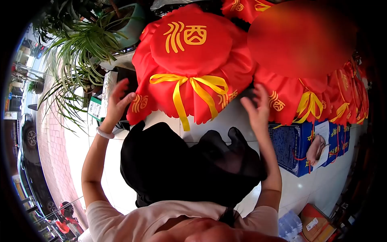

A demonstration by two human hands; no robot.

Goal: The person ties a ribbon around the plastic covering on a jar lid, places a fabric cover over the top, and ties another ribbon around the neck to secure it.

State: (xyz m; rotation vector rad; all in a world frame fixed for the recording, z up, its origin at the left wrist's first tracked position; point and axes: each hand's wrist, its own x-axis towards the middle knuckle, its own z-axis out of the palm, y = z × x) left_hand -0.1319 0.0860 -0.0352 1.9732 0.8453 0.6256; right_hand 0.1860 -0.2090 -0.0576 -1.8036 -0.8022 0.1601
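Right in front of me stands a bulky round form, its body hidden under a red cloth cover (189, 56) with a yellow printed character on top. A yellow ribbon (189, 80) is tied round it in a bow, its tails hanging down the front. My left hand (117, 103) is beside the cloth's left edge, fingers apart and holding nothing; whether it touches the cloth I cannot tell. On the other side, my right hand (258, 105) is near the right edge with its fingers spread, between this cover and a neighbouring red cover (282, 90).
More red covers with yellow bows line up to the right. Blue boxes (288, 145) stand below them on the tiled floor (298, 189). A potted plant (90, 48) leans in at left. Bottles (290, 224) and a cardboard box (316, 226) lie at lower right.
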